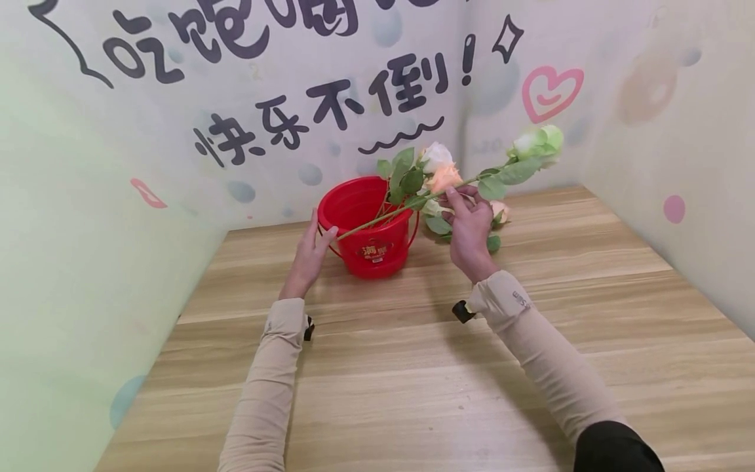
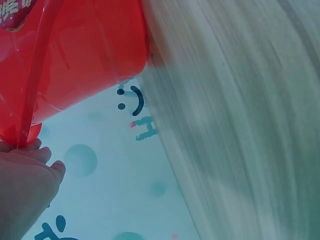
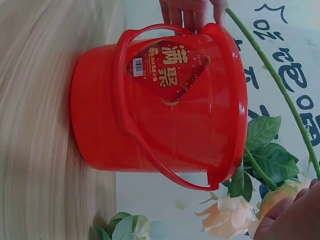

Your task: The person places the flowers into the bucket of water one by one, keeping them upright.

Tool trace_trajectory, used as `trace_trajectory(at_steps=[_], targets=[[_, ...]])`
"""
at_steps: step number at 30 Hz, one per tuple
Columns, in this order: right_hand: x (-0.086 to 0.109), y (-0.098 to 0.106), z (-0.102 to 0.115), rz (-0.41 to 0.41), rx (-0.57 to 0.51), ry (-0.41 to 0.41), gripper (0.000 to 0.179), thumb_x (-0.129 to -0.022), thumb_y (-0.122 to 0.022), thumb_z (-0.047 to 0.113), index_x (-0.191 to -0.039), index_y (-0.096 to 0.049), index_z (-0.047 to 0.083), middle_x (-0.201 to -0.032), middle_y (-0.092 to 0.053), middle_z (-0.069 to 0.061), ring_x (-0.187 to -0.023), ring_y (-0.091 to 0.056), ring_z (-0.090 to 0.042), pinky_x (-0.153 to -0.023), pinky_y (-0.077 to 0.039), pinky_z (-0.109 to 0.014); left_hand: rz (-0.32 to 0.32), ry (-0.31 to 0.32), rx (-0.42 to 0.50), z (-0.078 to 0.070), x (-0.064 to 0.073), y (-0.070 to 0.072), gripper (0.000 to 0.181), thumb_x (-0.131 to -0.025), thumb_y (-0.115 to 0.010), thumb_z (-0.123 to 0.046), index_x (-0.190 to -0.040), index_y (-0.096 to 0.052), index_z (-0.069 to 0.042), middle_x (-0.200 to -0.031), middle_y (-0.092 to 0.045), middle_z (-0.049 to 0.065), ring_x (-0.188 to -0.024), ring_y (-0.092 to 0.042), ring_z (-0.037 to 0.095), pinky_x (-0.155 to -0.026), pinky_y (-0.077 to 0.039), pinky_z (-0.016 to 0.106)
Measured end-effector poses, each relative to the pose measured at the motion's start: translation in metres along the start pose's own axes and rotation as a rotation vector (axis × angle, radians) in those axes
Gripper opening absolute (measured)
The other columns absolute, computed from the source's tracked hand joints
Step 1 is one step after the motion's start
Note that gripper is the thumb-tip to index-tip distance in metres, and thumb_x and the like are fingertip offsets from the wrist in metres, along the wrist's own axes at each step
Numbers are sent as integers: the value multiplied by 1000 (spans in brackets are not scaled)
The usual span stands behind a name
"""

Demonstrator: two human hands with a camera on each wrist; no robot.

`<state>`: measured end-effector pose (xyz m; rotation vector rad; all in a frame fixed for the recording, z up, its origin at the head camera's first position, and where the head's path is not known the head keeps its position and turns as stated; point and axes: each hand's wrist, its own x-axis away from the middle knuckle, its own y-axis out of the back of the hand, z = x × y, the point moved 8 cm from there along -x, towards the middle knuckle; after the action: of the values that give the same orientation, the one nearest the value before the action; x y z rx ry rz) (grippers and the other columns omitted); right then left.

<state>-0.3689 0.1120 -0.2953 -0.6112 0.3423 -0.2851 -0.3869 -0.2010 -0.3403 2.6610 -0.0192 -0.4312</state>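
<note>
A red plastic bucket [image 1: 377, 255] stands upright on the wooden table, its handle hanging down. My left hand [image 1: 308, 254] rests against the bucket's left side, fingers fairly straight on the outer wall and thumb at the rim. With my right hand [image 1: 472, 226] I pinch the stem of a pale green-white artificial rose [image 1: 537, 144]. This stem [image 3: 280, 80] slants across above the bucket mouth, its cut end close to my left thumb. A white rose [image 1: 436, 157] and a peach rose [image 1: 444, 177] lean at the bucket's right rim, with stems inside it.
More roses [image 1: 499, 211] with green leaves lie on the table [image 1: 389, 380] right of the bucket, partly hidden by my right hand. A printed wall [image 1: 283, 190] stands close behind the bucket, with side walls left and right.
</note>
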Motion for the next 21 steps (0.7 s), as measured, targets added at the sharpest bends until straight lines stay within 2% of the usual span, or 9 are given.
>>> trace_trajectory(at_steps=[10,21], targets=[[-7,7,3,-84,13,59,11,-102,-65,4,-97,-56,9,-81,-71,-3,-77,-67,-15,-76,-51,-28,3,-1,-2,-2,2,0,79,-107,-50,-43,-167,-9,-11,-172,-15,5,-157,-14,24,-124,-20,48],[-5,2,6,-42,101,161,12,-100,-66,2,-96,-59,11,-86,-70,-2,-82,-68,-13,-86,-53,-33,4,7,3,-1,2,0,81,-106,-50,-46,-167,-9,-11,-172,-14,3,-157,-13,22,-124,-19,49]])
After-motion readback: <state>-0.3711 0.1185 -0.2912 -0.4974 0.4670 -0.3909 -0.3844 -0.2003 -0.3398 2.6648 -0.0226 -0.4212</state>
